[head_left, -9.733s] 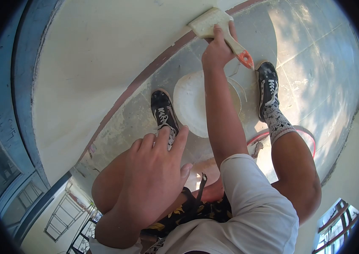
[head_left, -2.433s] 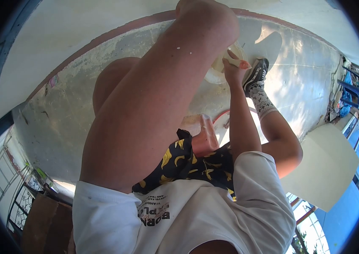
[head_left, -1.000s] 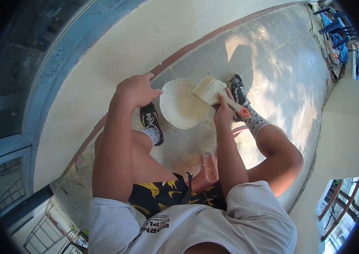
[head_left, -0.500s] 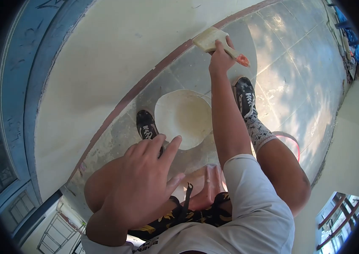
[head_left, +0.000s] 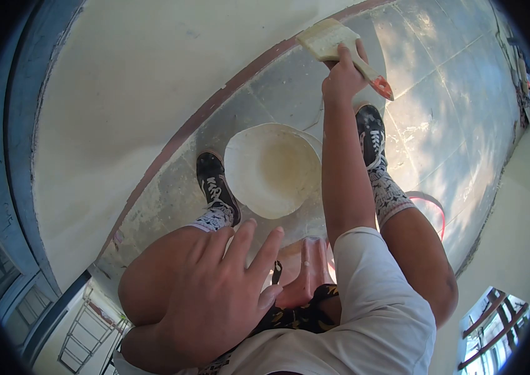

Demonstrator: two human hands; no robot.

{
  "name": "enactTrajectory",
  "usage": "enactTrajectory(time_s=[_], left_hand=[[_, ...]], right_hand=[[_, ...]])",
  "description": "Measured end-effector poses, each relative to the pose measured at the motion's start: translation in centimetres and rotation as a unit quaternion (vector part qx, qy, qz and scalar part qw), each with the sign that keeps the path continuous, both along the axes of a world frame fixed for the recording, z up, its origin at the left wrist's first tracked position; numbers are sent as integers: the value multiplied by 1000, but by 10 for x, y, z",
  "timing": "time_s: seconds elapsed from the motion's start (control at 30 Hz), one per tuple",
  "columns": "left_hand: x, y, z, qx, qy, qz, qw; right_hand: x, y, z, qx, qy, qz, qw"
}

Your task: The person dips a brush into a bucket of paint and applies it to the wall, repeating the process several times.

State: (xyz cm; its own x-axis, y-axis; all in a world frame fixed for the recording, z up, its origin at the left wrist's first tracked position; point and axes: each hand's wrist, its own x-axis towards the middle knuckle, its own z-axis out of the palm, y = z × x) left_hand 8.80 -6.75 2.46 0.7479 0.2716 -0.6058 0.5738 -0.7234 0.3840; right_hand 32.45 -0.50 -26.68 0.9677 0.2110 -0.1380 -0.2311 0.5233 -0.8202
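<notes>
My right hand [head_left: 345,74] is closed around a wide paintbrush [head_left: 330,40], whose pale bristle end lies against the foot of the cream wall [head_left: 152,81]. The brush's orange handle tip points down to the right. My left hand [head_left: 224,281] hovers over my left thigh with its fingers spread and nothing in it. Between my feet a whitish round basin [head_left: 271,170] rests on the floor, with a yellowish patch in its middle.
I sit on a reddish plastic seat [head_left: 305,272]. Black shoes [head_left: 215,181] flank the basin. A dark red strip [head_left: 215,103] edges the wall. A pink-rimmed round object [head_left: 430,215] is beside my right leg. Blue door framing [head_left: 18,156] stands at left.
The brush and my right hand have shifted up and to the right in view. My left hand has moved slightly down and right, its fingers still spread.
</notes>
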Motion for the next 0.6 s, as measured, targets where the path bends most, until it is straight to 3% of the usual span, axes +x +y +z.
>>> enactTrajectory(time_s=[0.23,0.3,0.4,0.6], left_hand=[[3,3,-3,7,21,8,1000],[3,2,-4,7,21,5,1000],[2,4,-3,0,21,4,1000],[6,5,-4,11,26,0,1000]], right_hand=[[-15,38,-23,-2,12,0,1000],[-11,40,0,-6,3,9,1000],[-10,22,42,97,38,-20,994],[-5,6,3,29,28,-20,999]])
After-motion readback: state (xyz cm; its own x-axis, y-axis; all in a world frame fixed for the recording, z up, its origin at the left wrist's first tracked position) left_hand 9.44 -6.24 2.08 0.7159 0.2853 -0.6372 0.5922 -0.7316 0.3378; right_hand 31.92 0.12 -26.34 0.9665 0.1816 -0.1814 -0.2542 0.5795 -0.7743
